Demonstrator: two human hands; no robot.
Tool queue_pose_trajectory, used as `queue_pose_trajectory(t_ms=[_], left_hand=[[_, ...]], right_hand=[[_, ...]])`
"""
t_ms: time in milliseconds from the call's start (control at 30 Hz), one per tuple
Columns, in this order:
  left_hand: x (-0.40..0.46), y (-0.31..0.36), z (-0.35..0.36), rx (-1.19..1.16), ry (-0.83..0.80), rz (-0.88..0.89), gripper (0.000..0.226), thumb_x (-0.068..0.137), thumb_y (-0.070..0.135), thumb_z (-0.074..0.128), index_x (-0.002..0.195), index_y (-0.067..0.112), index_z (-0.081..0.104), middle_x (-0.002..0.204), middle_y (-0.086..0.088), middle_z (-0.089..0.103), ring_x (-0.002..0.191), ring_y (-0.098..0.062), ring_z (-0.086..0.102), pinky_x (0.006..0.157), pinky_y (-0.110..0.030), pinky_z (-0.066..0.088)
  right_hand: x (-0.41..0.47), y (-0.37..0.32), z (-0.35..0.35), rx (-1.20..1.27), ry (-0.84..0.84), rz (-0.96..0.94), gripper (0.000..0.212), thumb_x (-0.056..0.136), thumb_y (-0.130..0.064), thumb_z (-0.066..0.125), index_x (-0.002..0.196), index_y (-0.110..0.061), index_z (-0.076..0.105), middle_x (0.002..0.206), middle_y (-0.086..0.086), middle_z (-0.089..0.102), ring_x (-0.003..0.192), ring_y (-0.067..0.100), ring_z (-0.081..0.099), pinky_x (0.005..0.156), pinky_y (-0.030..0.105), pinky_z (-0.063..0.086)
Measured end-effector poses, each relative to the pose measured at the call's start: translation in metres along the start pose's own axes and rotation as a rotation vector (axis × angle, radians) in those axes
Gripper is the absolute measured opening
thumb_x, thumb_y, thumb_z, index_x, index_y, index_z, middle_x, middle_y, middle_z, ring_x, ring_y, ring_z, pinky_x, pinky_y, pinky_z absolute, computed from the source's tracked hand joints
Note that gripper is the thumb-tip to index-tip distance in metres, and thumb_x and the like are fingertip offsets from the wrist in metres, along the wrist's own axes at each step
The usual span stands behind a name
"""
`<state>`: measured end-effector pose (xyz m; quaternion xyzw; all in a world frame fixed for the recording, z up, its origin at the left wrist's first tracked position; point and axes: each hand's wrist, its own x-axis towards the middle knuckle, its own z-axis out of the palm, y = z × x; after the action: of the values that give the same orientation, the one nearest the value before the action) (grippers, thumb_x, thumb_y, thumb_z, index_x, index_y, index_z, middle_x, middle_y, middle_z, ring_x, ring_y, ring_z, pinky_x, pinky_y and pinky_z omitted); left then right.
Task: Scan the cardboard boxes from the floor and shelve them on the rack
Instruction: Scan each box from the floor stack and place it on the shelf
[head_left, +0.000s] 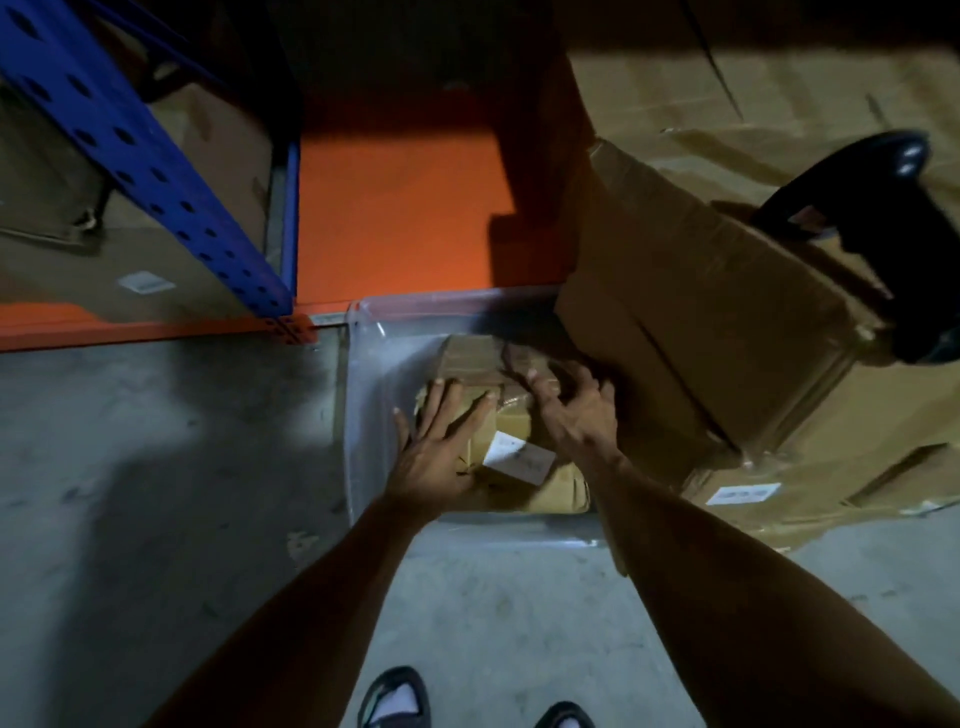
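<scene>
A small cardboard box (524, 467) with a white label lies in a clear plastic bin (363, 415) on the floor. Behind it sits another taped box (470, 356). My left hand (436, 452) rests flat on the small box's left side, fingers spread. My right hand (571, 405) reaches over its far right corner, fingers curled down. A black handheld scanner (878, 228) lies on top of a large cardboard box (701, 322) to the right. The rack's orange shelf (395, 208) lies beyond the bin.
A blue perforated rack upright (130, 135) stands at the left, with a labelled carton (156, 249) behind it. More large cartons (779, 78) fill the right side. Grey concrete floor (156, 493) spreads to the left. My shoes (395, 696) show at the bottom.
</scene>
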<state>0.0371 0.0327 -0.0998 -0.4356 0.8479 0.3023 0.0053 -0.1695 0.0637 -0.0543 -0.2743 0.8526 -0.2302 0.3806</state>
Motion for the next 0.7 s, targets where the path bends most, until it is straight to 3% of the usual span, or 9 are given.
queue_pose_trajectory(t_ms=[100, 167, 200, 233, 333, 433, 500, 567, 700], left_hand=[[-0.005, -0.002, 0.017, -0.437, 0.219, -0.207, 0.089, 0.084, 0.065, 0.059, 0.156, 0.045, 0.011, 0.169, 0.003, -0.001, 0.152, -0.014, -0.019, 0.119, -0.053, -0.001], [-0.002, -0.002, 0.022, -0.747, 0.249, -0.418, 0.058, 0.085, 0.068, 0.06, 0.139, 0.055, 0.043, 0.151, 0.002, 0.048, 0.149, -0.022, 0.029, 0.118, -0.043, 0.029], [-0.001, -0.003, 0.025, -0.78, 0.221, -0.47, 0.048, 0.084, 0.068, 0.062, 0.129, 0.053, 0.054, 0.133, 0.01, 0.062, 0.135, -0.018, 0.049, 0.106, -0.031, 0.043], [-0.003, -0.005, 0.029, -0.747, 0.182, -0.486, 0.047, 0.083, 0.066, 0.065, 0.126, 0.048, 0.058, 0.124, 0.015, 0.064, 0.123, -0.013, 0.057, 0.095, -0.021, 0.045], [-0.018, -0.016, 0.041, -0.556, 0.042, -0.489, 0.061, 0.083, 0.067, 0.062, 0.137, 0.043, 0.048, 0.13, 0.016, 0.057, 0.119, -0.009, 0.055, 0.096, -0.027, 0.044], [-0.036, -0.028, 0.058, -0.545, -0.058, -0.43, 0.062, 0.093, 0.054, 0.061, 0.147, 0.04, 0.035, 0.124, 0.018, 0.052, 0.107, 0.004, 0.052, 0.104, -0.039, 0.046], [-0.044, -0.033, 0.066, -0.644, -0.023, -0.391, 0.055, 0.094, 0.044, 0.066, 0.142, 0.045, 0.037, 0.112, 0.022, 0.058, 0.097, 0.013, 0.055, 0.096, -0.036, 0.051], [-0.046, -0.036, 0.07, -0.678, 0.045, -0.416, 0.063, 0.084, 0.056, 0.073, 0.138, 0.052, 0.041, 0.114, 0.024, 0.06, 0.105, 0.008, 0.056, 0.093, -0.027, 0.049], [-0.044, -0.027, 0.079, -0.653, 0.211, -0.452, 0.056, 0.076, 0.071, 0.066, 0.124, 0.044, 0.058, 0.111, 0.018, 0.068, 0.106, 0.0, 0.063, 0.096, -0.03, 0.051]], right_hand=[[-0.006, 0.029, 0.019, 0.122, 0.077, 0.018, 0.092, 0.084, -0.063, 0.074, 0.16, -0.029, 0.036, 0.158, 0.013, 0.037, 0.144, 0.035, 0.041, 0.116, 0.043, 0.036], [-0.018, 0.046, 0.027, 0.233, 0.106, 0.035, 0.105, 0.073, -0.067, 0.082, 0.159, -0.033, 0.034, 0.159, 0.007, 0.042, 0.145, 0.029, 0.041, 0.114, 0.04, 0.036], [-0.025, 0.055, 0.03, 0.279, 0.116, 0.045, 0.103, 0.068, -0.07, 0.083, 0.156, -0.038, 0.039, 0.155, 0.0, 0.049, 0.141, 0.024, 0.046, 0.111, 0.036, 0.038], [-0.031, 0.065, 0.033, 0.315, 0.119, 0.055, 0.096, 0.064, -0.072, 0.084, 0.149, -0.046, 0.046, 0.147, -0.01, 0.056, 0.135, 0.018, 0.051, 0.109, 0.033, 0.04], [-0.048, 0.099, 0.039, 0.373, 0.086, 0.08, 0.073, 0.062, -0.073, 0.086, 0.129, -0.062, 0.06, 0.123, -0.041, 0.057, 0.124, 0.004, 0.054, 0.108, 0.037, 0.048], [-0.058, 0.128, 0.041, 0.384, 0.027, 0.056, 0.068, 0.064, -0.066, 0.09, 0.127, -0.063, 0.063, 0.13, -0.044, 0.058, 0.129, -0.008, 0.049, 0.113, 0.041, 0.046], [-0.061, 0.138, 0.042, 0.375, 0.016, -0.005, 0.073, 0.065, -0.067, 0.089, 0.132, -0.062, 0.06, 0.143, -0.036, 0.054, 0.135, -0.009, 0.044, 0.109, 0.038, 0.046], [-0.062, 0.139, 0.048, 0.36, 0.017, -0.041, 0.074, 0.067, -0.068, 0.086, 0.133, -0.063, 0.055, 0.141, -0.043, 0.049, 0.134, -0.005, 0.044, 0.105, 0.036, 0.042], [-0.061, 0.136, 0.064, 0.462, 0.077, -0.052, 0.065, 0.069, -0.058, 0.083, 0.127, -0.057, 0.056, 0.131, -0.046, 0.05, 0.141, 0.012, 0.039, 0.114, 0.045, 0.034]])
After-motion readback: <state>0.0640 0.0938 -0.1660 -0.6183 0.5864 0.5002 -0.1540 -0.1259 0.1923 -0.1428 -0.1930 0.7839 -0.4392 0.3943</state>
